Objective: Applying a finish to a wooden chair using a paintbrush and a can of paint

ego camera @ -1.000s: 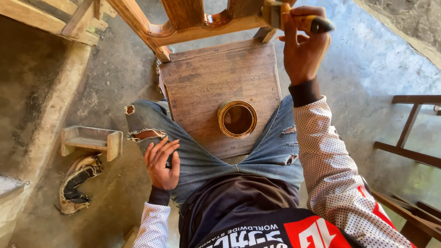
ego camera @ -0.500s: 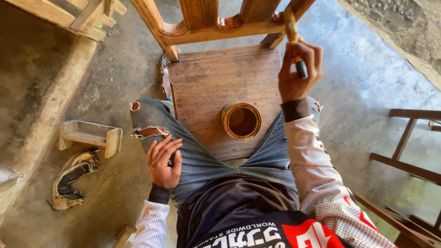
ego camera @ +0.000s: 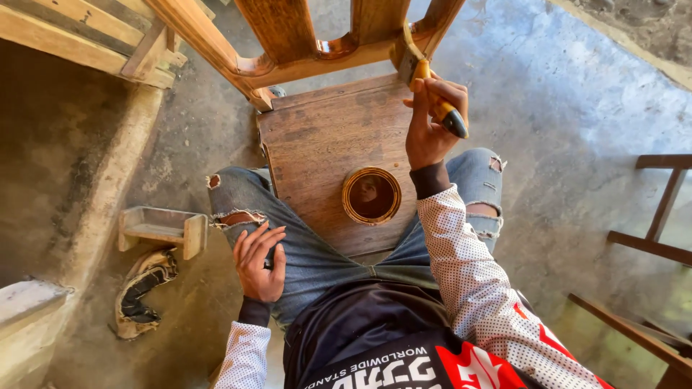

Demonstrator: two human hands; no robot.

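My right hand grips a paintbrush with a yellow and black handle. Its bristles press against the back rail of a wooden chair near the right upright. The chair's brown seat lies between my knees. An open round tin of dark brown varnish stands on the seat, just below my right hand. My left hand rests flat on my left thigh, on torn blue jeans, fingers spread and holding nothing.
A small wooden stool lies on the concrete floor at the left, with a worn piece of tyre or shoe below it. Light wooden frames stand at the top left. Dark chair parts sit at the right.
My right hand has come down and left with the brush, from above the rail to the rail's right end. The view has shifted closer. My left hand stays on the thigh.
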